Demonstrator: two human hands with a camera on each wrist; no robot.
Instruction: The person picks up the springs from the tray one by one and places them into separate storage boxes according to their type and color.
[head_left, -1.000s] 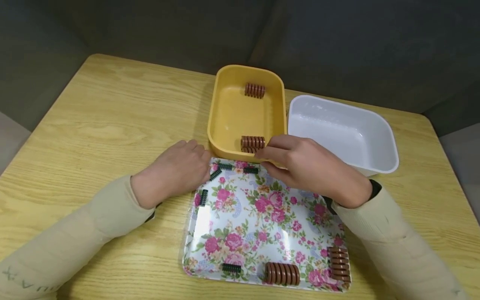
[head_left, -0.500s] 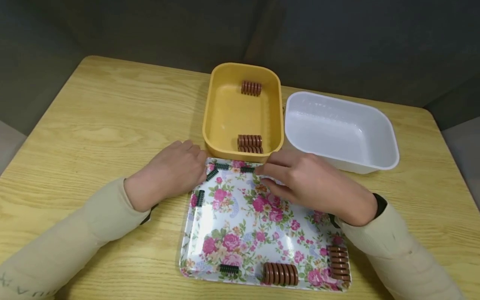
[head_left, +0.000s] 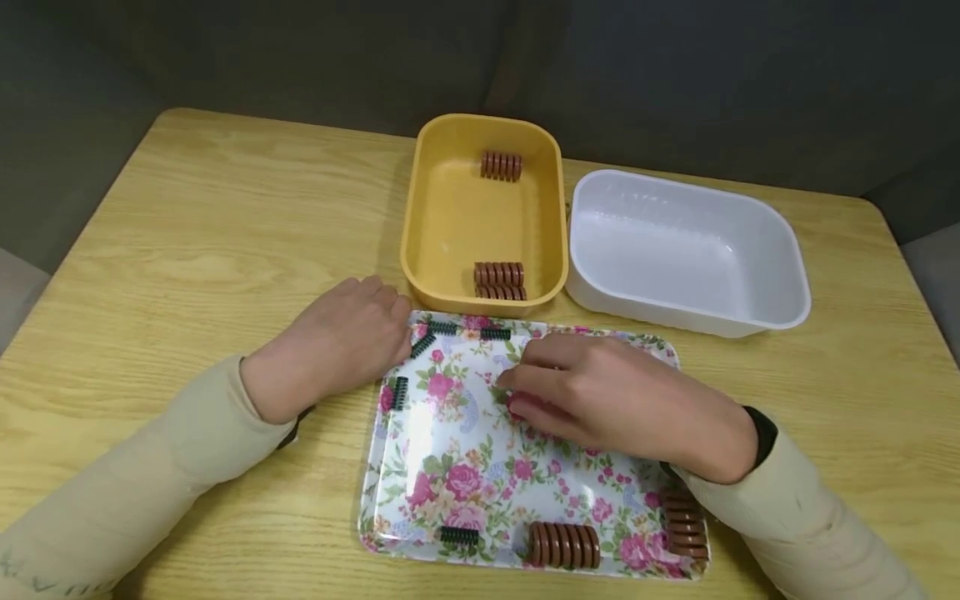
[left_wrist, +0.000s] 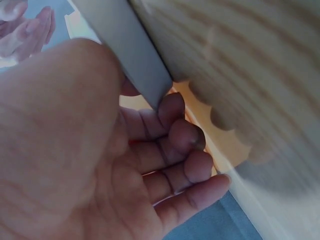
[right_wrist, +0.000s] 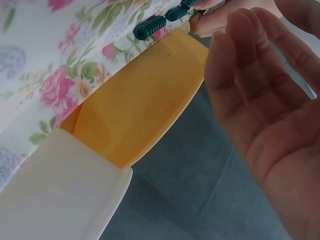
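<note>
The floral tray [head_left: 420,467] is gripped at its far left corner by the left hand [head_left: 341,350], whose fingers [left_wrist: 185,137] are curled against the edge (the thumb is mostly hidden in the left wrist view). Over the tray's right half the right hand [head_left: 622,400] is held, its fingers [right_wrist: 221,75] loosely bent and parted; nothing is seen to be grasped by them.

Around the tray's far left corner three dark green coils [head_left: 495,334] are gathered; a fourth green coil [head_left: 401,393] is set along its left side and a fifth green coil [head_left: 459,536] by its near edge. A thick brown coil [head_left: 564,545] is also laid at the near edge, and another brown coil [head_left: 686,525] at the near right corner. Just beyond the tray, three brown coils [head_left: 501,166] are held in the yellow bin [head_left: 487,305]; beyond its right half the white bin [head_left: 660,310] is placed.

The step in hand is judged to be an unloaded reach, with the tray steadied by the left hand. For a coil to be lifted next, the right fingers would need to be lowered beside one and narrowed to a fine pinch.
</note>
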